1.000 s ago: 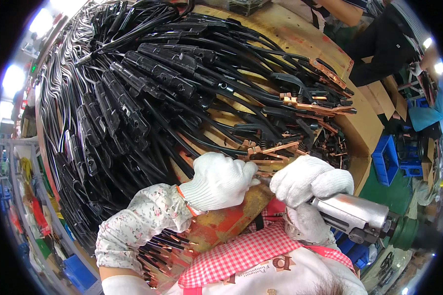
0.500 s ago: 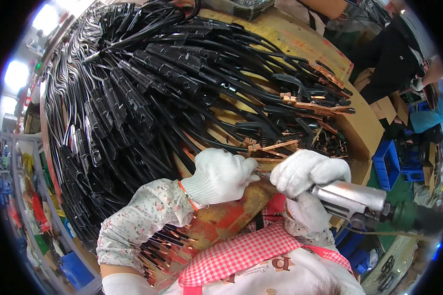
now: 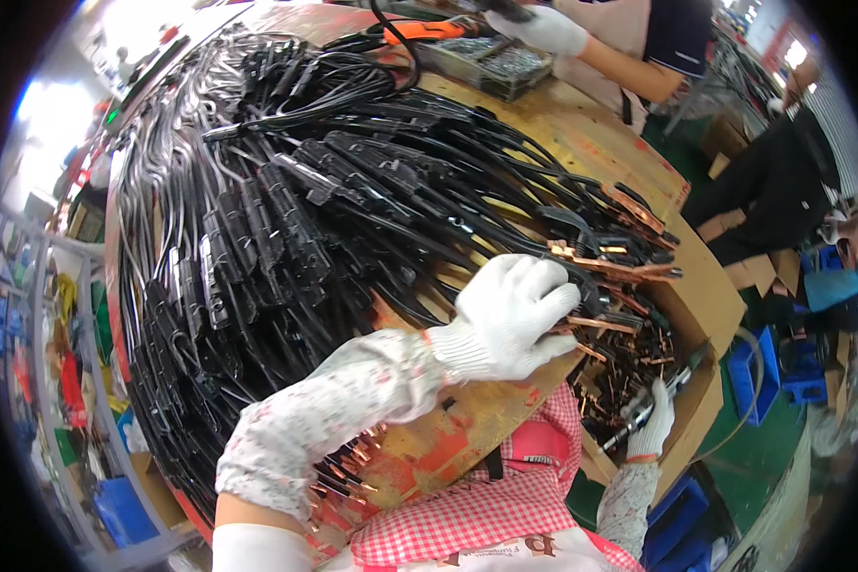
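My left hand (image 3: 517, 319), in a white knit glove, is closed over the front edge of the table. Copper jaws of a black cable clamp (image 3: 605, 324) stick out past its fingertips; the part under the fingers is hidden. Low on the right, my gloved right hand (image 3: 652, 424) grips a silver power screwdriver (image 3: 643, 412) with a hose, held over the cardboard box (image 3: 704, 405). Loose copper and black clamp parts (image 3: 612, 386) fill that box. Beyond my left hand, several more copper-jawed clamps (image 3: 620, 267) lie at the ends of black cables.
A large heap of black cables with long black housings (image 3: 286, 210) covers the table (image 3: 429, 448). At the far edge, a co-worker's gloved hand (image 3: 548, 30) holds a dark object near an orange tool (image 3: 429, 31) and a tray of small metal parts (image 3: 491, 65). Blue crates (image 3: 753, 377) stand at right.
My right hand has carried the screwdriver away from my left hand, down and right over the box. My left hand has shifted right and farther away. A co-worker's hand has come into view.
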Demonstrator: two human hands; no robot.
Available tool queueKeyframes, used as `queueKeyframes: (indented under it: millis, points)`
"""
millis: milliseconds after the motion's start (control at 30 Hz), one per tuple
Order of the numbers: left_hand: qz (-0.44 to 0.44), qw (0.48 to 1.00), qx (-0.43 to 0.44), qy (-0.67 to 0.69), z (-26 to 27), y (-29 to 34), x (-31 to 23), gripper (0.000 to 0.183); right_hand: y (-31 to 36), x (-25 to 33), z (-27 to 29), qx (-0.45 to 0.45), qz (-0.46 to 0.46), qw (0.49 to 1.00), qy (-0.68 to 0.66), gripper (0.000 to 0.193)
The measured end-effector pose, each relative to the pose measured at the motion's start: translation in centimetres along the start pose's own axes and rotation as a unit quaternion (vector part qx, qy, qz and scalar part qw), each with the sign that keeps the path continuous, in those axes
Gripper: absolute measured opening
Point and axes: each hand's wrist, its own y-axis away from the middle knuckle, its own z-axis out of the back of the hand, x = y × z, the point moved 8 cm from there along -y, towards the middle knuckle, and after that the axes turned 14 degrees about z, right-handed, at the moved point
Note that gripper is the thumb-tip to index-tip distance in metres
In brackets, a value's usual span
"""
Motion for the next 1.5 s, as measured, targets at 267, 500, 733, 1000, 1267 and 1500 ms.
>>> queueKeyframes:
  millis: [267,500,733,1000,1267,1500]
  points:
    - [-0.006,0.999,-0.024,-0.04,2.9,3.2,-2.5,0.049,-0.1,-5.2,8.2,-0.018,0.057,0.965,0.255,0.041]
    - [0.052,0.929,0.183,-0.316,6.7,9.5,3.3,0.041,8.8,14.0,-9.4,0.124,0.526,0.796,0.273,0.03]
    - [-0.019,0.943,0.151,-0.297,11.0,12.3,3.4,0.029,26.0,11.4,-27.6,0.529,0.555,0.594,0.243,0.035]
    - [-0.043,0.967,0.094,-0.231,11.0,12.0,3.5,0.029,28.1,6.0,-30.4,0.455,0.598,0.572,0.328,0.021]
    - [-0.048,0.958,0.11,-0.262,9.7,11.7,2.2,0.022,28.3,4.8,-31.2,0.452,0.578,0.573,0.365,0.03]
    - [-0.054,0.947,0.1,-0.302,7.9,9.2,-0.1,0.032,26.6,4.4,-30.6,0.499,0.512,0.601,0.357,0.022]
